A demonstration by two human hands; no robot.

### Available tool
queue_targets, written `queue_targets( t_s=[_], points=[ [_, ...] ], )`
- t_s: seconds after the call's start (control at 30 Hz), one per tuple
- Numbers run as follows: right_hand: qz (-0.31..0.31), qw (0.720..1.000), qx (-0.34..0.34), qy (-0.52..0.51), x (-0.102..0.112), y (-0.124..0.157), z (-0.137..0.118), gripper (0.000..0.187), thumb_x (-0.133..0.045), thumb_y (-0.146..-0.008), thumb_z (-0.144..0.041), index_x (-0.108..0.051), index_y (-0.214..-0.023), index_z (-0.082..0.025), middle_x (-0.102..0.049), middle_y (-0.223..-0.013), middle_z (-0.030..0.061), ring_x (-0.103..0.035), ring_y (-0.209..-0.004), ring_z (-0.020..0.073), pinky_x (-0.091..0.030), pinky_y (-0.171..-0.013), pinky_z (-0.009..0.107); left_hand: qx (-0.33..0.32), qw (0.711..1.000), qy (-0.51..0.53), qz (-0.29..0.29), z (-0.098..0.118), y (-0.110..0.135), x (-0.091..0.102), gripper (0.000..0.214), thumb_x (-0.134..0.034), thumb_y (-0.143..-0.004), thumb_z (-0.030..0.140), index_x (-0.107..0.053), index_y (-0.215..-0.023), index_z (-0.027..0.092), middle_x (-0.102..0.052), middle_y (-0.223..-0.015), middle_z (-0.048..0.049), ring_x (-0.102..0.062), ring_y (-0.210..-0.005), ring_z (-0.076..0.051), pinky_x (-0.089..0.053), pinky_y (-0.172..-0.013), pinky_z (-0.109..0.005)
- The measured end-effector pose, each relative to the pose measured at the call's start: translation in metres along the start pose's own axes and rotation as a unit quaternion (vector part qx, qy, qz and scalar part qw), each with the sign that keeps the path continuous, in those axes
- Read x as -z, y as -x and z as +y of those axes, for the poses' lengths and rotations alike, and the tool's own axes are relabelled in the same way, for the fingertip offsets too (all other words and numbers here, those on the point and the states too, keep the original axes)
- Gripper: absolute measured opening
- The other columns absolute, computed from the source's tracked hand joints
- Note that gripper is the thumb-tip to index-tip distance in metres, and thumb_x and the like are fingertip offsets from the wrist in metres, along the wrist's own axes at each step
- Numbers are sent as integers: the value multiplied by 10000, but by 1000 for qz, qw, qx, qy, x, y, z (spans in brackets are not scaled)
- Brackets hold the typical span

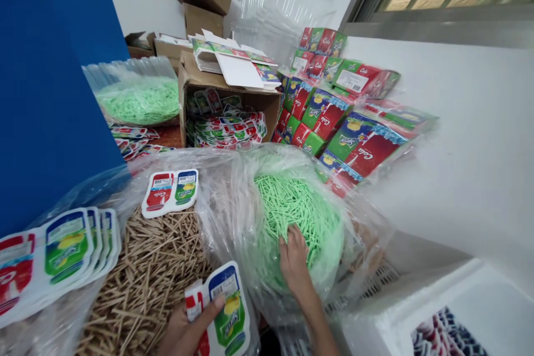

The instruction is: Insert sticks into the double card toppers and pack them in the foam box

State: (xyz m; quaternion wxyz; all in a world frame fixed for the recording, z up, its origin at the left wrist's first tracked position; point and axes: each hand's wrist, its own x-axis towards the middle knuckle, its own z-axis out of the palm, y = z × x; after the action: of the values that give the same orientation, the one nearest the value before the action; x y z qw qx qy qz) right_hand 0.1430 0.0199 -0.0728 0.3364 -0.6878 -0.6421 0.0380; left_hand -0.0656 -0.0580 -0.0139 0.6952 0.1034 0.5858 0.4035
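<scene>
My left hand is closed around a flat Cola and Sprite pouch, thumb across its front, low in the middle. My right hand reaches into a clear plastic bag of thin green sticks. Its bent fingers press among the sticks; exactly how many they grip is hidden. Left of it lies an open bag of brown sticks. One double Cola and Sprite pouch rests on top of these. A fanned stack of similar pouches lies at the left edge.
A cardboard box holds many pouches, with flat printed cartons on top. Printed Cola and Sprite boxes are piled against the wall. A blue panel stands left. A white foam box is at lower right.
</scene>
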Motion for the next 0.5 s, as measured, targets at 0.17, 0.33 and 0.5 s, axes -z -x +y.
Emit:
queue_targets(
  t_s=[0.17,0.33,0.5],
  points=[
    [-5,995,-53,-85,5,-8,9,358,-313,-874,-341,-544,-1055,-135,-613,-1094,184,-511,-1119,302,-357,-933,484,-42,999,-26,-17,6,-1,-2,517,-878,-376,448,-685,-744,140,-761,-630,-51,-721,-654,-296,-589,-629,-345],
    [-26,975,-110,-190,23,-21,9,379,-309,-876,-437,-560,-974,-170,-684,-951,144,-635,-924,266,-466,-811,384,-96,982,-131,-100,26,-1,-9,455,-788,-541,518,-703,-766,131,-760,-675,-53,-710,-707,-275,-563,-663,-318],
    [-60,946,-131,-290,36,-32,6,363,-428,-822,-501,-605,-800,-185,-695,-694,62,-656,-728,234,-501,-758,360,-222,914,-213,-266,69,-16,-56,381,-714,-701,402,-676,-1000,169,-736,-835,-14,-668,-807,-208,-512,-742,-278]
  ],
)
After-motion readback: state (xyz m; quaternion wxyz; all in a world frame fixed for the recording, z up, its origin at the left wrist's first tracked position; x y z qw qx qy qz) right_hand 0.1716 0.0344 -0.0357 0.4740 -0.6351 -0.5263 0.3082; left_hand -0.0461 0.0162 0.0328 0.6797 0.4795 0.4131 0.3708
